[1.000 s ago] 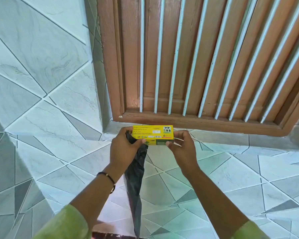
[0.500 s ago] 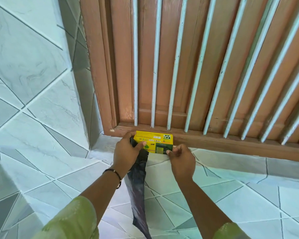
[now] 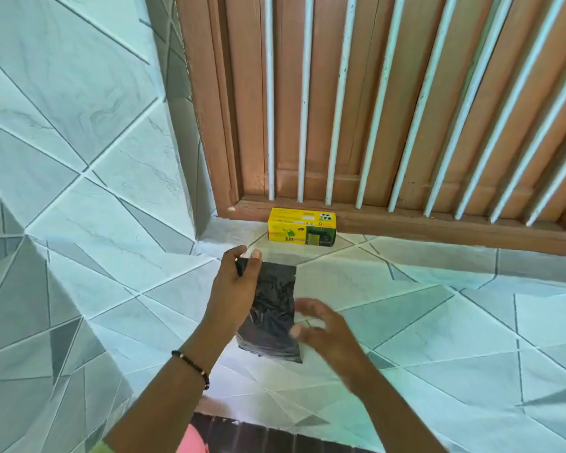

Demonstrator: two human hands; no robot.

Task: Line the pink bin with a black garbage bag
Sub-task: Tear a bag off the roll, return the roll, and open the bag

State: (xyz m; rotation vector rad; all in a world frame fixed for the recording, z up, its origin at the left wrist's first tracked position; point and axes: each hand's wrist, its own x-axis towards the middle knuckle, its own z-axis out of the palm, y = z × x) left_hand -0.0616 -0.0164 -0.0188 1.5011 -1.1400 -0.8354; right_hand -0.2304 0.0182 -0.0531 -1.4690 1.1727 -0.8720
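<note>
a: what does the room look like around the yellow box (image 3: 302, 226)?

b: the largest thing is the tiled wall (image 3: 79, 125), pale marbled tiles cut by grey triangles, which runs to the left of the box and below it. above the box and to its right stands a brown wooden window frame (image 3: 389, 103) with white vertical bars (image 3: 340, 103) in front of wooden panels. the box itself sits on the tiled ledge (image 3: 438, 266), its back just at the lower rail of the frame, near the frame's left corner.

a: and the black garbage bag (image 3: 273, 313)?

b: it hangs below the box, a little left of it and apart from it. it is a folded, crinkled flat strip, narrow side up, in the air in front of the tiles.

a: who holds it?

b: the left hand (image 3: 234, 291) grips the bag's upper left corner, thumb and fingers pinched over the edge, below the box and to its left. a beaded bracelet (image 3: 192, 367) sits on that wrist, further down from the box.

a: the right hand?

b: the right hand (image 3: 324, 335) is lower than the box and slightly right of it, at the bag's lower right edge. it is blurred; its fingers look spread and relaxed, close to the bag, and whether they touch it cannot be told.

a: is the pink bin there?

b: only a small pink patch (image 3: 192, 441) shows at the bottom edge, far below the box and to its left, and what it is cannot be told.
</note>
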